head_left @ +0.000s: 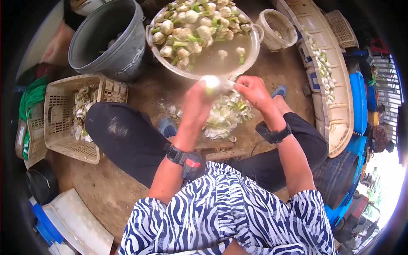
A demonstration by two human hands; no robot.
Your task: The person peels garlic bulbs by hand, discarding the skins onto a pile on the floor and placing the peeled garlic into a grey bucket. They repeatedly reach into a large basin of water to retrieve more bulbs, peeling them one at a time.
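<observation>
The left hand [196, 102] has its grip closed on a round white onion bulb [211, 83]; at the bulb's three o'clock, the right hand [253, 90] pinches its skin.

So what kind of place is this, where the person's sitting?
Probably an informal outdoor produce-prep spot: the person sits low on bare ground, both hands on a white bulb, with a basin of soaking bulbs, a peel pile and a plastic crate.
</observation>
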